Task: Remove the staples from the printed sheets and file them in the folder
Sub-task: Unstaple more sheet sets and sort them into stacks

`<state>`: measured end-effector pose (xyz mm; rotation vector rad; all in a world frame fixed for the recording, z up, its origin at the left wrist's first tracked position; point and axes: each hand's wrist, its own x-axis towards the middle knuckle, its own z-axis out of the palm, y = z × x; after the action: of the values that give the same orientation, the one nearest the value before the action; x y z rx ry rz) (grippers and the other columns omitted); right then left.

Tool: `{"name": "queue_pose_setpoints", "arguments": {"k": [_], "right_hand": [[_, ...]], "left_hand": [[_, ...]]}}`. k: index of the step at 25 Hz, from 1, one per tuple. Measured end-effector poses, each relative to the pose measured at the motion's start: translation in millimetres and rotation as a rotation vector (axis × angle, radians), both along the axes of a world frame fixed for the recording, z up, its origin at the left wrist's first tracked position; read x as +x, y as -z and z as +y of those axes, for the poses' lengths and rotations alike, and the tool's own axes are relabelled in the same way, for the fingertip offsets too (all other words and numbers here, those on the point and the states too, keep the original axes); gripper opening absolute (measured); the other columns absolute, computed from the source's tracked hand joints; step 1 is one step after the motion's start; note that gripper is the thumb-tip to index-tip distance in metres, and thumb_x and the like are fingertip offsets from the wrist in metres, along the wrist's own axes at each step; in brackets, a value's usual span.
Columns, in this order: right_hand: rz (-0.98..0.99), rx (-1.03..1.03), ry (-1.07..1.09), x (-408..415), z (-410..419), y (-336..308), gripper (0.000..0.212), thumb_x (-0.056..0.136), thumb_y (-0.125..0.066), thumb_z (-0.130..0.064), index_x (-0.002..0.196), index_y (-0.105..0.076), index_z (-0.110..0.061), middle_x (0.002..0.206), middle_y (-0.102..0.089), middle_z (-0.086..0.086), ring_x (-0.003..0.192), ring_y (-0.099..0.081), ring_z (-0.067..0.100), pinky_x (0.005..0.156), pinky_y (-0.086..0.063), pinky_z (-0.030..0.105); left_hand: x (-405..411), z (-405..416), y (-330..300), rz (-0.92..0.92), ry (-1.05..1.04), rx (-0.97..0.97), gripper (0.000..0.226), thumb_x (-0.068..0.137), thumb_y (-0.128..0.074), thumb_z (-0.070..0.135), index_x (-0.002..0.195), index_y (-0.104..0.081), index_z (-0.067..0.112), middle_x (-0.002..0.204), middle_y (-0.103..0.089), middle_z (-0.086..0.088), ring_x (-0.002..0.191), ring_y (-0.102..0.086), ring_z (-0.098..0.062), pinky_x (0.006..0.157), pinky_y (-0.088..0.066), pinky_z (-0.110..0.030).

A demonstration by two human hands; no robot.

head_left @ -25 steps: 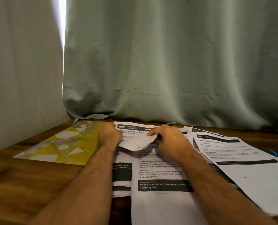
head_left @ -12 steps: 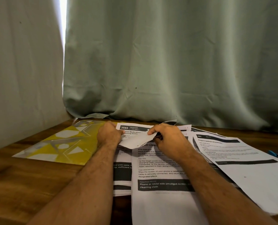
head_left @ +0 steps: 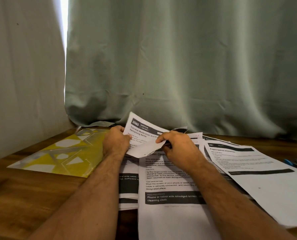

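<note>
A printed sheet headed 3565 (head_left: 142, 130) is lifted and tilted up off the pile, its lower corner folded over. My left hand (head_left: 115, 142) grips its left edge. My right hand (head_left: 177, 146) pinches the folded corner near the middle; a dark object shows under its fingers but I cannot tell what it is. Under my forearms lies a printed sheet about screen cleaning (head_left: 168, 191). More printed sheets (head_left: 251, 163) fan out to the right. A yellow and white patterned folder (head_left: 61, 156) lies flat on the left of the wooden table (head_left: 23, 196).
A green curtain (head_left: 179, 66) hangs right behind the table's far edge, with a pale wall on the left. A blue pen and a dark pen (head_left: 295, 164) lie at the right edge beside the sheets.
The 3565 sheet has risen off the pile and tilted up toward the curtain. Both hands have kept their hold and moved up slightly with it.
</note>
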<state>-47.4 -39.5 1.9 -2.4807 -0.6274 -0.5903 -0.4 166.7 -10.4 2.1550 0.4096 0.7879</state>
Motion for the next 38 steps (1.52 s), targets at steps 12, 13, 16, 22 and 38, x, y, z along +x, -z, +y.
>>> {"name": "queue_pose_setpoints", "arguments": {"k": [12,13,16,22,38], "right_hand": [[-0.092,0.084,0.015,6.7,7.6,2.8,0.023,0.095,-0.059,-0.008,0.107,-0.066,-0.027,0.111,-0.059,-0.006,0.1,-0.061,0.013,0.094,-0.054,0.031],[-0.081,0.082,0.037,6.7,8.5,2.7,0.026,0.093,-0.06,-0.006,0.106,-0.065,-0.027,0.112,-0.058,-0.006,0.102,-0.06,0.013,0.094,-0.054,0.032],[-0.046,0.011,0.096,4.8,10.7,-2.2,0.033,0.093,-0.06,-0.006,0.116,-0.06,-0.028,0.119,-0.058,-0.005,0.108,-0.057,0.014,0.098,-0.052,0.036],[-0.057,0.094,0.091,-10.9,11.0,-41.8,0.061,0.095,-0.058,-0.013,0.143,-0.029,-0.036,0.118,-0.062,0.0,0.098,-0.061,0.017,0.092,-0.055,0.042],[-0.707,0.201,0.12,-95.4,-30.6,-240.5,0.029,0.092,-0.049,-0.001,0.105,-0.073,-0.013,0.092,-0.057,-0.008,0.075,-0.048,0.004,0.062,-0.035,-0.004]], "left_hand": [[-22.4,-15.6,-26.7,-0.445,0.077,-0.049,0.02,0.098,-0.061,0.03,0.099,-0.077,0.017,0.087,-0.074,0.006,0.075,-0.069,-0.012,0.068,-0.057,-0.027],[-29.2,-20.0,-32.5,-0.5,0.081,-0.082,0.02,0.098,-0.06,0.028,0.098,-0.076,0.015,0.086,-0.074,0.006,0.073,-0.068,-0.009,0.063,-0.055,-0.024],[-46.6,-28.5,-51.3,-0.563,0.12,-0.088,0.017,0.098,-0.057,0.025,0.094,-0.07,0.013,0.086,-0.071,0.006,0.071,-0.065,0.0,0.052,-0.046,-0.01],[-56.1,-19.3,-116.9,-0.621,0.167,0.018,0.011,0.093,-0.065,0.026,0.084,-0.059,0.023,0.085,-0.067,0.011,0.08,-0.068,-0.009,0.072,-0.061,-0.033],[-120.2,-71.7,-215.7,-0.481,0.653,-0.316,0.02,0.097,-0.051,0.01,0.104,-0.068,0.019,0.09,-0.078,-0.004,0.087,-0.076,-0.029,0.078,-0.062,-0.044]]}}
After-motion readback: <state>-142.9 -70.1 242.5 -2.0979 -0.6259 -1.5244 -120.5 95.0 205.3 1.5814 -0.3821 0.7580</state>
